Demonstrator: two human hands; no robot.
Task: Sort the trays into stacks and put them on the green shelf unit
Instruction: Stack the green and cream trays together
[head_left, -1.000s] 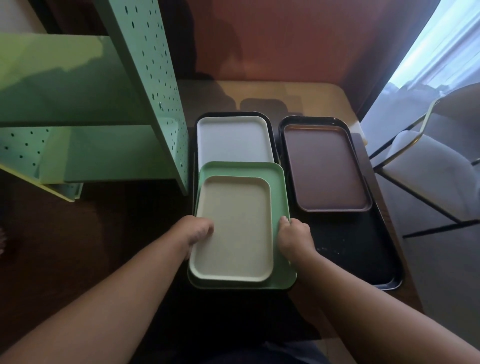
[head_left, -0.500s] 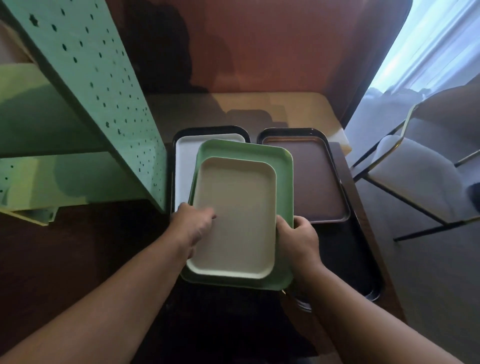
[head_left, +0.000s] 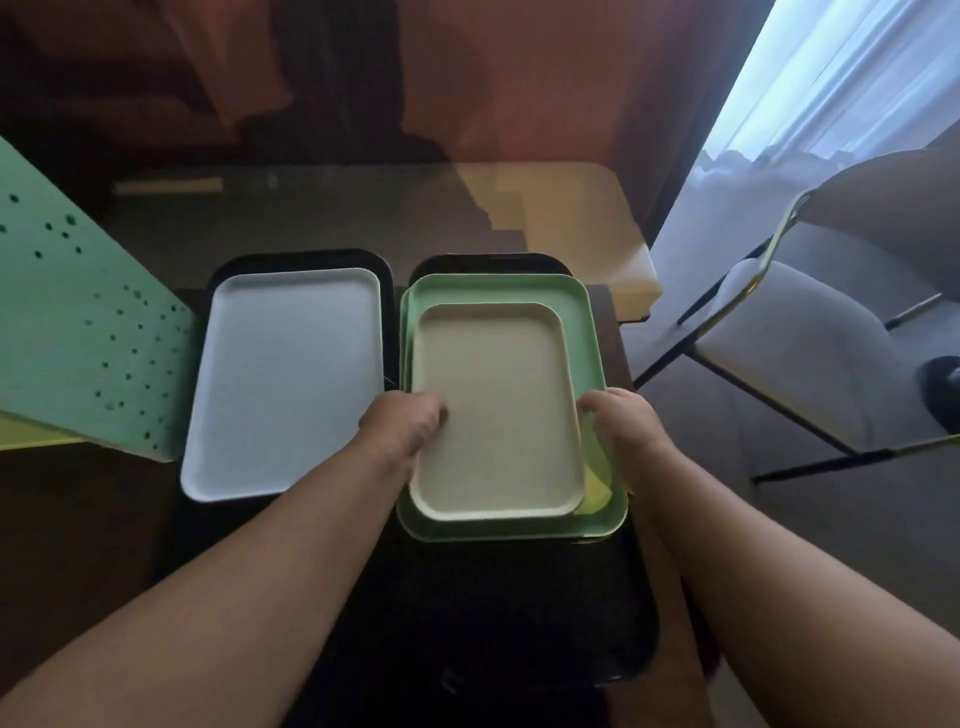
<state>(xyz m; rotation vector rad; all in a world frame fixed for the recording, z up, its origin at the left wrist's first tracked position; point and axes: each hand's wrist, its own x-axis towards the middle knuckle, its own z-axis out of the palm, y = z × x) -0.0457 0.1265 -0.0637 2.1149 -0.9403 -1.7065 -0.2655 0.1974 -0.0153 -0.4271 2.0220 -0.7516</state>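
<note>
A cream tray (head_left: 493, 405) lies inside a larger green tray (head_left: 582, 317). My left hand (head_left: 402, 423) grips their left edge and my right hand (head_left: 621, 418) grips their right edge. The pair sits over the right black tray (head_left: 493, 261), hiding the brown tray that was there. A white tray (head_left: 285, 379) rests in the left black tray (head_left: 301, 257). A big black tray (head_left: 519, 613) lies under the near side. The green perforated shelf unit (head_left: 78, 338) stands at the left.
A chair (head_left: 795, 338) with a thin metal frame stands to the right of the table. A pale table top (head_left: 561, 208) extends behind the trays, with a red wall and a curtain (head_left: 831, 78) beyond.
Both hands carried the green and cream trays from above the white tray to the right, over the brown tray. The white tray now shows in full.
</note>
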